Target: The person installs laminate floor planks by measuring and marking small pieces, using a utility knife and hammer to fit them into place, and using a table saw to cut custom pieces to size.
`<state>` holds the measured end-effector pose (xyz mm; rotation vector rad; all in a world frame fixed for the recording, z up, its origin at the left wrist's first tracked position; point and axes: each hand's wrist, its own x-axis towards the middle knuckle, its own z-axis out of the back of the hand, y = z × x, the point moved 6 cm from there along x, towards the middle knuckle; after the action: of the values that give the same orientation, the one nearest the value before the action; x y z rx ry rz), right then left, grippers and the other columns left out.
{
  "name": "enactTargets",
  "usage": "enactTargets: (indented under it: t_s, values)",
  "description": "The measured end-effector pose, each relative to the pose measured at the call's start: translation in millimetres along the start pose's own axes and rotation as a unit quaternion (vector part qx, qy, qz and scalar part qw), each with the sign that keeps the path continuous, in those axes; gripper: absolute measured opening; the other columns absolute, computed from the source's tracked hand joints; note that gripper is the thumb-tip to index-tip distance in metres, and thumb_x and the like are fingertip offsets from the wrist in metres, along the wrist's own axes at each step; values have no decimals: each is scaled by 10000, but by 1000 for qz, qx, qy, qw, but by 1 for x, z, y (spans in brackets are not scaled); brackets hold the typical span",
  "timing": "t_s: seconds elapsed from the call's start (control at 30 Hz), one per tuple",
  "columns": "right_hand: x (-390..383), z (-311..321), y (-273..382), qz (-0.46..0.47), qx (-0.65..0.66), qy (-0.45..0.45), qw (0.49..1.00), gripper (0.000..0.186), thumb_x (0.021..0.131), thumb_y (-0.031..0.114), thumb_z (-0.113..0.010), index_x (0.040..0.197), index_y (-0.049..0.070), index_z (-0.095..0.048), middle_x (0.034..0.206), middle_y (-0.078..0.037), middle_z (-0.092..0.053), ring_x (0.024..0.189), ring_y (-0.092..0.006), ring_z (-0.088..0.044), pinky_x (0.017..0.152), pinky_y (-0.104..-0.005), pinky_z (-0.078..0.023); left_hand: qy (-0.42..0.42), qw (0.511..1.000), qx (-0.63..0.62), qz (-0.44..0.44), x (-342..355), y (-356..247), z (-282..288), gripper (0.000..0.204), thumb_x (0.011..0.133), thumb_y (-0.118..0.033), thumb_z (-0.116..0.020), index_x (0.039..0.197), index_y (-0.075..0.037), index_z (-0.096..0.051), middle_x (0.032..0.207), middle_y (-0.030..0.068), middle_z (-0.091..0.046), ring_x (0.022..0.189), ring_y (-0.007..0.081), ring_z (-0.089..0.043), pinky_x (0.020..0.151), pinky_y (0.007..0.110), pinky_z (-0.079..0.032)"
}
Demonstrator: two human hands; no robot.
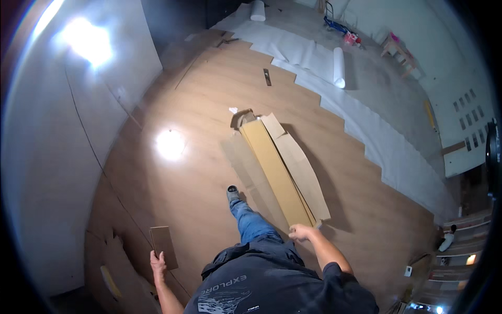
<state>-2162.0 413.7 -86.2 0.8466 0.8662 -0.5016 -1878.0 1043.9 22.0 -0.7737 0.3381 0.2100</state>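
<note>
Right hand (300, 232) fingers closed on near end of long open cardboard box (277, 167), flaps splayed, lying on wood floor (198, 120). Left hand (157, 261) grips short brown plank piece (163, 246) at side. White underlay roll (339, 67) farther back on grey floor.

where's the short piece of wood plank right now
In the head view, lower left: the short plank piece is held in the left hand, above the wood floor.

Tan cardboard box (277, 172) on warm brown wood-grain floor (183, 188); white underlay (366, 120) at two o'clock; brown plank piece (163, 246), possibly darker.
</note>
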Motion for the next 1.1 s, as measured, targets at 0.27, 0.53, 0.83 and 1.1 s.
enactTargets:
  t_s: [0.27, 0.53, 0.83, 1.1]
  values:
    - [190, 189, 10, -160, 63, -38, 984, 322, 907, 306, -684, 1104, 52, -684, 904, -72, -715, 708, -195, -650, 627, -362, -524, 50, 986, 115, 108, 234, -124, -62, 372, 904, -252, -677, 1138, 27, -599, 980, 184, -679, 870, 289, -648, 806, 383, -511]
    - [401, 578, 260, 47, 142, -316, 937, 267, 942, 107, -619, 1190, 13, -639, 1023, -134, -730, 818, -154, -697, 733, -312, -574, 157, 914, 188, 323, 348, -98, -158, 631, 1051, -451, -254, 1252, 38, -598, 1137, 293, -667, 1108, 455, -622, 948, 515, -480]
    - [522, 753, 445, 90, 77, -251, 961, 333, 893, 241, -698, 1138, 18, -674, 1182, -201, -668, 1061, -342, -658, 926, -417, -525, 116, 979, 149, 78, 843, -519, -124, 629, 1065, -439, -271, 1130, 53, -657, 1163, 279, -648, 1146, 447, -595, 980, 481, -477]
    - [674, 998, 517, 187, 271, -284, 900, 317, 951, 157, -652, 1225, 0, -615, 1121, -128, -684, 1003, -182, -664, 892, -322, -534, 98, 974, 170, -112, 1088, -934, -186, 516, 1056, -383, -353, 916, 5, -664, 910, 287, -655, 891, 469, -632, 770, 529, -492]
